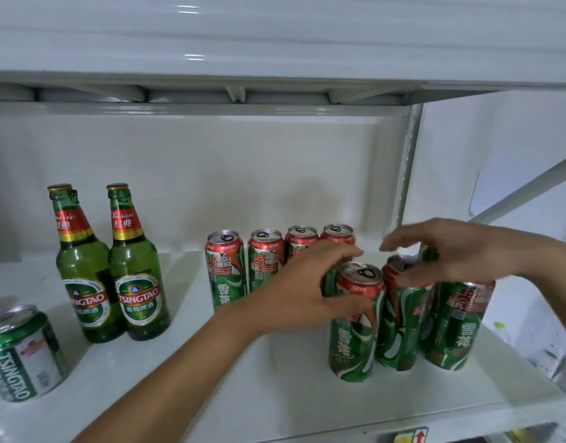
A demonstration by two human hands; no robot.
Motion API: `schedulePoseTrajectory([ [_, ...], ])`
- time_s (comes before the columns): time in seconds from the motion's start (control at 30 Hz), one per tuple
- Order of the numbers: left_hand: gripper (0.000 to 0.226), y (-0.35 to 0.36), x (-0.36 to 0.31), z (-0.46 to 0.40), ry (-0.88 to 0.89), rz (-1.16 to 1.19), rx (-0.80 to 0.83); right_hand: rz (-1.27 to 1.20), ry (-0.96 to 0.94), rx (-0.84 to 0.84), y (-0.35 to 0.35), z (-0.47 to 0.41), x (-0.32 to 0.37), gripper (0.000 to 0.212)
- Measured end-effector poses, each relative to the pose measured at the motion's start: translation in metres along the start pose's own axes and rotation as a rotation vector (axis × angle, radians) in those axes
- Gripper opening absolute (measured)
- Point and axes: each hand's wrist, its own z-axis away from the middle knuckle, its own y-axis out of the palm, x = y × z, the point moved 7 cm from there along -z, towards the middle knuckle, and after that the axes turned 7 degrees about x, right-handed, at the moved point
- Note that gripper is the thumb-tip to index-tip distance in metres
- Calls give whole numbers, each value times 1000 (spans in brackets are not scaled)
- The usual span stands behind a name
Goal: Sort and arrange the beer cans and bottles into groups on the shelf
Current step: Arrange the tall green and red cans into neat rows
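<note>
Two green Tsingtao bottles [83, 266] [137, 266] stand side by side at the left of the white shelf [243, 388]. A short green-and-white Tsingtao can [22, 353] sits at the front left. Several tall red-and-green cans [225, 270] form a back row in the middle. Three more of these cans stand in front on the right. My left hand [304, 289] wraps the front left can [355, 340], thumb on its front and fingers behind its top. My right hand [460, 251] hovers with spread fingers over the middle can [399, 330], its thumb at the rim. The right can [454, 324] stands beside them.
The underside of the shelf above [275, 91] hangs low over the bottles. A perforated metal upright [409, 167] bounds the shelf at the back right, with a diagonal brace [530, 187] beyond it. Another green can [428, 254] is partly hidden behind my right hand.
</note>
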Motion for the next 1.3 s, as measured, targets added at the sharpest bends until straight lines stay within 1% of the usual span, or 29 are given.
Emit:
schedulePoseTrajectory([
  [0.03, 67, 8, 2, -1, -17, 24, 8, 8, 28, 20, 5, 4, -3, 53],
  [0.1, 64, 18, 6, -2, -40, 159, 3, -27, 25, 14, 11, 8, -3, 52],
  [0.17, 63, 19, 9, 1, -64, 291, -30, -10, 12, 30, 15, 9, -1, 58],
  [0.2, 62, 18, 10, 3, -70, 316, -64, 17, 9, 32, 16, 9, 3, 59],
  [0.33, 60, 5, 14, 15, -93, 314, -198, 56, -34, -3, 13, 9, 21, 47],
  [0.43, 66, -14, 26, 35, -150, 275, -275, 64, -72, -29, 13, 6, 40, 41],
  [0.5, 74, -34, 33, 54, -200, 227, -373, 71, -99, -87, 12, -1, 56, 47],
  [0.53, 73, -44, 37, 66, -221, 236, -424, 66, -110, -133, 11, -5, 64, 52],
  [0.63, 57, -69, 54, 100, -311, 240, -543, 14, -152, -251, 14, -22, 92, 56],
  [0.7, 61, -81, 68, 122, -387, 192, -600, -2, -163, -281, 23, -39, 111, 58],
  [0.73, 63, -84, 74, 132, -423, 167, -619, 6, -168, -289, 28, -47, 120, 58],
  [0.8, 61, -87, 83, 148, -480, 127, -645, 36, -165, -306, 39, -62, 137, 61],
  [0.87, 60, -89, 87, 158, -507, 116, -679, 35, -152, -323, 49, -75, 150, 67],
  [0.93, 64, -90, 92, 164, -513, 118, -707, 38, -148, -347, 55, -82, 160, 71],
  [0.97, 66, -90, 94, 166, -513, 125, -714, 51, -151, -365, 56, -84, 165, 72],
  [1.1, 70, -89, 102, 163, -504, 142, -721, 87, -124, -423, 53, -87, 179, 60],
  [1.17, 71, -88, 101, 159, -492, 130, -730, 103, -97, -446, 54, -88, 180, 62],
  [1.23, 64, -86, 100, 157, -481, 139, -745, 90, -83, -473, 57, -90, 178, 64],
  [1.3, 57, -84, 99, 154, -467, 144, -758, 51, -73, -507, 59, -88, 174, 61],
])
